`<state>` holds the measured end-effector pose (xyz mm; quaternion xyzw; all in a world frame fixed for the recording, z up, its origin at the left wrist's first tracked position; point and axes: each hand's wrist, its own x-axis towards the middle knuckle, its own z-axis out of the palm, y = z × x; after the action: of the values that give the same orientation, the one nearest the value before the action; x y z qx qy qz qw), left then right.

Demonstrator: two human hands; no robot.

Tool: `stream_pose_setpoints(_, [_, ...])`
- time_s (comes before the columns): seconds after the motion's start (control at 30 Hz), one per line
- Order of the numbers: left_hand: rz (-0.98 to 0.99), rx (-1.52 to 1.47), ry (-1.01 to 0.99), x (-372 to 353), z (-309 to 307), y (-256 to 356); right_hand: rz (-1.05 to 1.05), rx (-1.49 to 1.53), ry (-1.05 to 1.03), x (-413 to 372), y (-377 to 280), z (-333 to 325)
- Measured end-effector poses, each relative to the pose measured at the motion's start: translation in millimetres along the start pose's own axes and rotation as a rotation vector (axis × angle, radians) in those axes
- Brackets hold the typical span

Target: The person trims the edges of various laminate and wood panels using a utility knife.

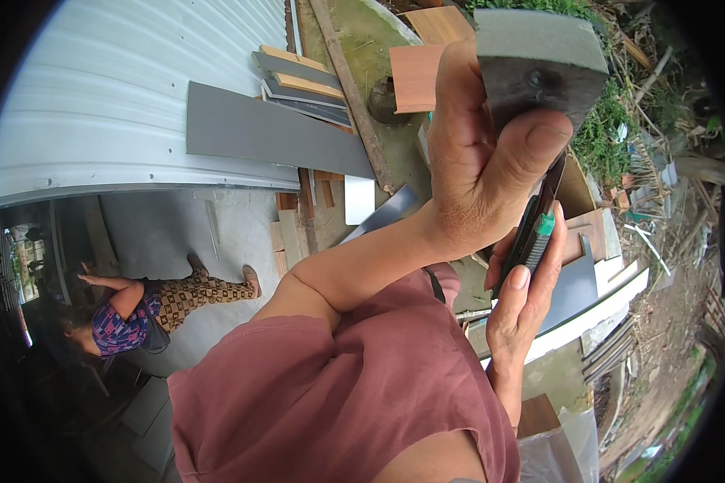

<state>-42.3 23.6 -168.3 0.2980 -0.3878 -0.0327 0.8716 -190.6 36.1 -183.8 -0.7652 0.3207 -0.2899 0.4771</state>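
Raised at the upper right, my left hand [487,161] pinches a dark grey block [536,76], which has a paler top face and a round dimple below it. Its thumb lies across the front, while the other fingers are partly hidden behind. Just below, my right hand [526,302] grips a utility knife [530,249] with a dark body and green slider. The knife is tilted, its upper end pointing toward the block and overlapping my left thumb's side in this view.
To the left, a person [165,310] stands on a concrete floor under a corrugated metal roof [97,97]. A long grey panel [274,129] and stacked boards [306,80] lie ahead. More boards [592,278] are at the right, beside dirt ground [660,362] with debris and plants.
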Motion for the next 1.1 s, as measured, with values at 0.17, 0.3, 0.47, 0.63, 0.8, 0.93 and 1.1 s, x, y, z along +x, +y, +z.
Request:
stream_pose_setpoints(0.17, [0.037, -0.01, -0.006, -9, -1, -7, -0.022, -0.044, 0.012, -6, 11, -2])
stream_pose_setpoints(0.3, [0.079, -0.039, -0.023, -4, 1, -6, -0.017, -0.064, 0.021, -3, 13, -1])
stream_pose_setpoints(0.47, [-0.018, -0.043, 0.022, -5, 3, -2, 0.005, -0.047, 0.015, -3, 11, -3])
stream_pose_setpoints(0.63, [-0.003, -0.049, -0.015, -11, 1, 4, 0.011, 0.032, 0.025, -9, 7, -2])
stream_pose_setpoints(0.8, [0.077, 0.211, -0.081, -10, -6, 21, 0.007, 0.043, 0.029, -15, 4, -6])
stream_pose_setpoints(0.93, [-0.261, 0.24, -0.318, 15, -46, 53, 0.088, 0.052, -0.023, -18, -1, -13])
stream_pose_setpoints(1.1, [-0.638, 0.293, -0.152, 13, -108, 99, 0.083, -0.016, 0.007, -29, 2, -8])
